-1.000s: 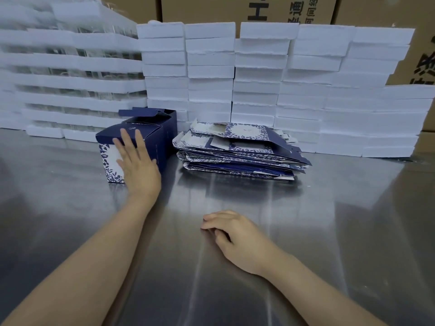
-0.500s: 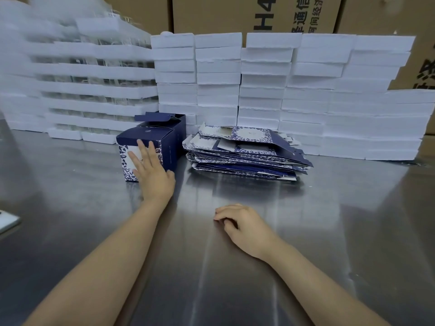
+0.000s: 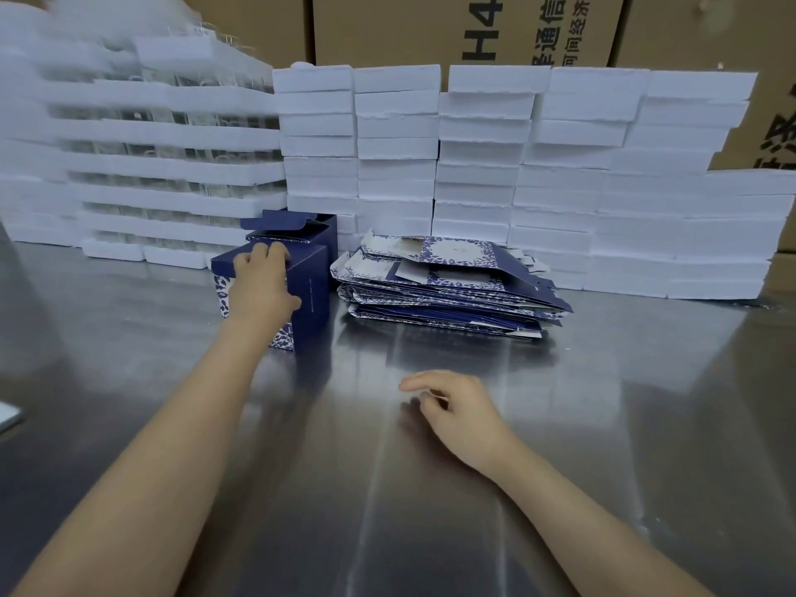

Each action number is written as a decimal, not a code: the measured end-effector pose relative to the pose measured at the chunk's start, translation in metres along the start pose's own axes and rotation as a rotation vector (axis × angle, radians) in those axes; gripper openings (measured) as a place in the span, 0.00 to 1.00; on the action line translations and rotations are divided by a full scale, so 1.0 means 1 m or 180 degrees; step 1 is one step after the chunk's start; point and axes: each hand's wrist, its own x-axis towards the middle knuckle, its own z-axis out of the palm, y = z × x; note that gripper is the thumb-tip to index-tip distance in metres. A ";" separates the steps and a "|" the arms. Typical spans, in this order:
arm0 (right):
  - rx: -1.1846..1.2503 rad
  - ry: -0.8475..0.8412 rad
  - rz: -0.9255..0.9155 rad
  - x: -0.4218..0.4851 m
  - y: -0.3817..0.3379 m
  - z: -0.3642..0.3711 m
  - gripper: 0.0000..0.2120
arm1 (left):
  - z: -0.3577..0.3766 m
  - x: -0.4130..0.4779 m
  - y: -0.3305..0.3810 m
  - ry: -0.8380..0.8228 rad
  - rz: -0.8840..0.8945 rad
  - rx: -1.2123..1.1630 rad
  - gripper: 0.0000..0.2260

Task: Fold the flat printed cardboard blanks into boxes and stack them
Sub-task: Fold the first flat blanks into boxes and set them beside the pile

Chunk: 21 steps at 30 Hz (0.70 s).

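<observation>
Left hand [image 3: 262, 283] grips the top of the folded blue box [image 3: 311, 290] on the steel table [image 3: 603, 402], second box [image 3: 301, 228] right behind it, flat blanks pile [image 3: 448, 286] just to its right, right hand [image 3: 456, 413] loosely curled, holding nothing, nearer.

Packing/assembly area, prob. factory or warehouse. Evidence: stainless steel bench [image 3: 452, 489], wide, scuffed, reflective. Rows of white foam trays [image 3: 478, 165] stacked high along back edge; stacks at left hold clear glass items btwn layers, too blurred to tell which. Behind, big brown shipping cartons [image 3: 430, 28] w/ black printed letters + Chinese text. Pile of flat blue-white printed blanks [image 3: 443, 286] on bench beside folded blue boxes [image 3: 310, 286]: batch qty, not household.
</observation>
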 end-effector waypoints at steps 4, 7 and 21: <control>0.0495 0.0436 0.0347 0.003 0.001 -0.007 0.18 | -0.023 0.010 0.002 -0.0392 0.0344 -0.0250 0.22; 0.0698 0.0592 0.0540 0.004 0.001 -0.012 0.17 | -0.029 0.009 0.005 -0.0503 0.0690 0.0024 0.16; 0.2713 0.1411 0.0543 0.015 -0.013 -0.057 0.15 | -0.087 -0.024 0.066 -0.2161 0.1578 -0.1552 0.10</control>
